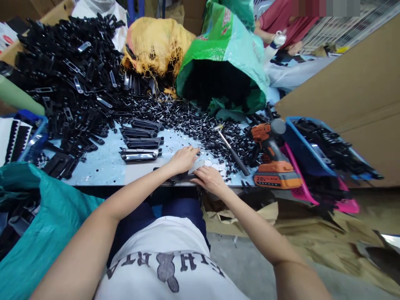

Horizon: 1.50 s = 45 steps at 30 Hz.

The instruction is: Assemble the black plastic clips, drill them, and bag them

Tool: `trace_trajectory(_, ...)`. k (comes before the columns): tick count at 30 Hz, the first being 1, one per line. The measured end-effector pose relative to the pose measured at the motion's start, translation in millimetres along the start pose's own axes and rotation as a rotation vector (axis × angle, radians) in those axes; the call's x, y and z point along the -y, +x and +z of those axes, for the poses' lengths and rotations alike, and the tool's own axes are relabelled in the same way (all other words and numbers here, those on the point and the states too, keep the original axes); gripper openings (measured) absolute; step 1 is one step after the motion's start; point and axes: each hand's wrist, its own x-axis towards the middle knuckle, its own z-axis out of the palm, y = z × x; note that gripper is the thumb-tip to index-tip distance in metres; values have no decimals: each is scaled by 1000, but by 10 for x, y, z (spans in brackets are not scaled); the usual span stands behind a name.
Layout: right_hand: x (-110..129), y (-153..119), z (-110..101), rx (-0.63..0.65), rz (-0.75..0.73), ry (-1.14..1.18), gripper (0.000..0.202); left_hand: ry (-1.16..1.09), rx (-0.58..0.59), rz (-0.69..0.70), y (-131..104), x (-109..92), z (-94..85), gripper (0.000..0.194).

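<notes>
My left hand is at the front of the table, fingers closed together and pointing right, around something small that I cannot make out. Under its palm lies a dark, narrow black part along the table edge. My right hand closes its fingers on the right end of this part, so that end is hidden. Left of my hands, several assembled long black pieces lie in a stack of rows; the nearest one has a shiny metal face. A hammer rests right of my hands.
An orange cordless drill stands at the right beside a blue basket of black parts. Black pins spill from an open green sack. A black parts heap covers the left. A teal sack hangs front left. Across, another person's sleeve shows.
</notes>
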Motion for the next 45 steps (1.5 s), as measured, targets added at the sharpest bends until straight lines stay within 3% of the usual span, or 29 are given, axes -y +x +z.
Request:
trace_trajectory(4,-174,-110,-95,-80,181,-4,33,-44,63,-56,572,-144,138,16)
trace_trajectory(7,-391,-88,-180,-105,421,-112,27,-74,11,-102,573,-125,111,15)
trace_trajectory(10,-594,-7,-185,3,505,-172,21,-231,-131,-230,184,58,-71,18)
trace_trajectory(13,-698,69,-127,60,461,-147,20,-879,-376,-538,-403,308,-288,20)
trace_trajectory(16,-700,109,-97,-3,461,-55,21,-1398,-427,-735,-904,454,-366,32)
trace_trajectory(18,-657,124,-130,-94,478,88,21,-1538,-438,-793,-1096,474,-328,37)
trace_trajectory(23,-437,181,-352,-285,370,459,22,-1477,-515,-843,-1195,475,-211,38)
trace_trajectory(26,-276,233,-453,-276,335,579,22,-1348,-495,-816,-1193,499,-200,37)
trace_trajectory(30,-109,323,-457,-166,329,671,19,-1073,-474,-747,-1197,481,-194,33)
trace_trajectory(35,-19,442,-446,-13,255,579,10,-705,-450,-624,-1189,423,-197,32)
trace_trajectory(38,20,484,-506,68,203,447,9,-602,-464,-571,-1203,446,-175,29)
trace_trajectory(45,174,594,-593,243,90,164,16,-848,-417,-675,-1182,593,-11,38)
